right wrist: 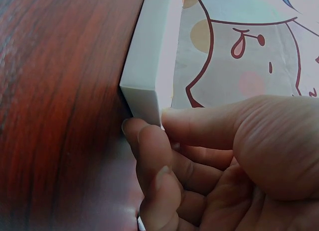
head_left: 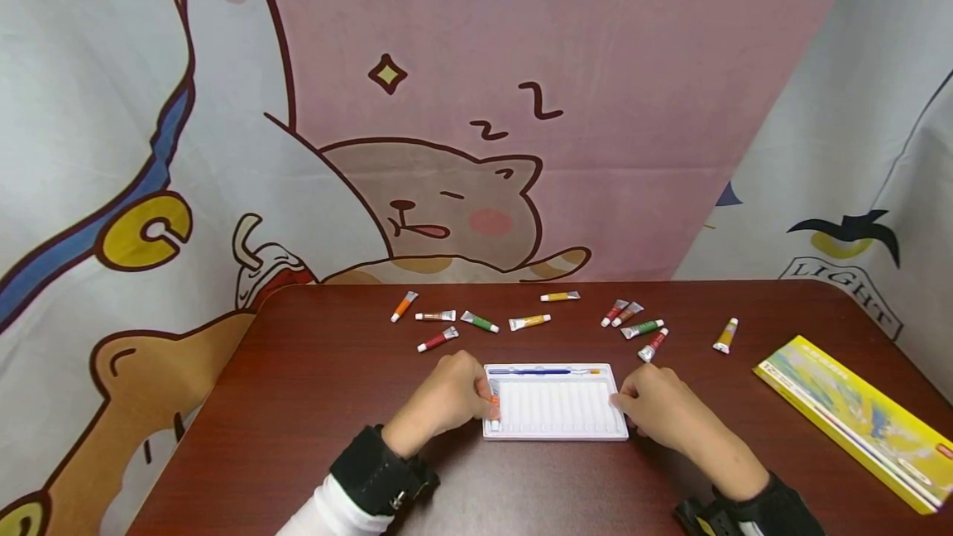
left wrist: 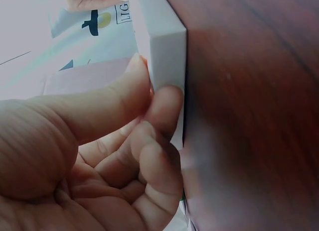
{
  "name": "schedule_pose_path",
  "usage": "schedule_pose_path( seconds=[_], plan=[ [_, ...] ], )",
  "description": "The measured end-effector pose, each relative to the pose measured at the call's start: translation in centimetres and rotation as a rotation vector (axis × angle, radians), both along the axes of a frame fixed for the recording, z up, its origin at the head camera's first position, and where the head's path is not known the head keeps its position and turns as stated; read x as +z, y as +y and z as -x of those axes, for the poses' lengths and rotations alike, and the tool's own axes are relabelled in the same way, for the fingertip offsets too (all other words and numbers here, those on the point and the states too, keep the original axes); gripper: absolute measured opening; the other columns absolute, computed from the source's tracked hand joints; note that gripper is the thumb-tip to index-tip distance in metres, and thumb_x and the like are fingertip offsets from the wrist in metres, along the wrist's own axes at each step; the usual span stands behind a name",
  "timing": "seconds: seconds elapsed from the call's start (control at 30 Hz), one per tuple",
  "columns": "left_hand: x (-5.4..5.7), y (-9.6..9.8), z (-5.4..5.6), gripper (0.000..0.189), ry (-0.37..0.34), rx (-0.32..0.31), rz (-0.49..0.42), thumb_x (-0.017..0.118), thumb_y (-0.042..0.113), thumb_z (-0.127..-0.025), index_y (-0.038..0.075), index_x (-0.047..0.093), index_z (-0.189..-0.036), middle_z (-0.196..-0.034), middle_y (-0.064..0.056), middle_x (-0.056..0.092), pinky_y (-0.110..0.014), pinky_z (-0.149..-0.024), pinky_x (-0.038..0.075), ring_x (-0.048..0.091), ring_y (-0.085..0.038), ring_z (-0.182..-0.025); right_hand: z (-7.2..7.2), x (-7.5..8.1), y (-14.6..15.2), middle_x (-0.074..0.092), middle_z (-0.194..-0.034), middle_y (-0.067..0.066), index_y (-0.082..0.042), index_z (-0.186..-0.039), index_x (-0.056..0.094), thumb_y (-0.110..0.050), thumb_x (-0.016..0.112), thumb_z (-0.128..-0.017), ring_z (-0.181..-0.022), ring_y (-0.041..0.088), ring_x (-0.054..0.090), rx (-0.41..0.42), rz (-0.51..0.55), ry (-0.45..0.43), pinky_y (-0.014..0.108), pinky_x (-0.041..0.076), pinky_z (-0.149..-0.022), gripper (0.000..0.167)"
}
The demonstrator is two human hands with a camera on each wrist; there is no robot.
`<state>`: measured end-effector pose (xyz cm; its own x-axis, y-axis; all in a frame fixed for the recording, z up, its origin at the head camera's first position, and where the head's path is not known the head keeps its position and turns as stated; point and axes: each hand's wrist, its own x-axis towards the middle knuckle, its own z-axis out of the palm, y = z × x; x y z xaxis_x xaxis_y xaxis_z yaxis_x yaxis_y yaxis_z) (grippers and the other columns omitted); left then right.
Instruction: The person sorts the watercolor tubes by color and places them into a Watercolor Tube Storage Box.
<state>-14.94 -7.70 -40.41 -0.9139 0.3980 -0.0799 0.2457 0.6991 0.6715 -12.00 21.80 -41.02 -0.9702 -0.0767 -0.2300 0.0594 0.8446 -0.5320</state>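
Observation:
A white plastic tray (head_left: 558,410) with a row of narrow slots lies flat on the table. At its left edge, my left hand (head_left: 445,394) pinches the tray wall (left wrist: 167,57) between thumb and forefinger. Under that thumb an orange paint tube (head_left: 495,394) sits in the leftmost slot, partly hidden. The right hand (head_left: 665,405) grips the opposite edge, its thumb on the rim and its curled fingers against the side wall (right wrist: 142,66). A blue-handled paintbrush (head_left: 532,371) lies in the long groove along the tray's far side.
Behind the tray several paint tubes lie scattered, among them an orange one (head_left: 404,306), a green one (head_left: 480,322) and a red one (head_left: 653,345). One yellow tube (head_left: 725,336) lies apart at the right. A yellow flat box (head_left: 856,420) rests at the table's right side.

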Motion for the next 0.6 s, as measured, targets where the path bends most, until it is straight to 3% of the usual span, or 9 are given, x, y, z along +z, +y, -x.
schedule_pose_path(
  seconds=[0.6],
  plan=[
    [-0.25, -0.08, 0.26, 0.031, -0.042, 0.013, -0.008, 0.094, 0.003, -0.069, 0.010, 0.065, -0.060, -0.058, 0.004, 0.057, -0.029, -0.055, 0.040, 0.050, -0.014, -0.061, 0.00, -0.01, -0.04, 0.057, -0.057, 0.001, -0.010, -0.072, 0.068, -0.012, 0.073, -0.098, -0.053, 0.015, 0.056, -0.004, 0.002, -0.004, 0.033, 0.045, -0.053, 0.027]
  ],
)
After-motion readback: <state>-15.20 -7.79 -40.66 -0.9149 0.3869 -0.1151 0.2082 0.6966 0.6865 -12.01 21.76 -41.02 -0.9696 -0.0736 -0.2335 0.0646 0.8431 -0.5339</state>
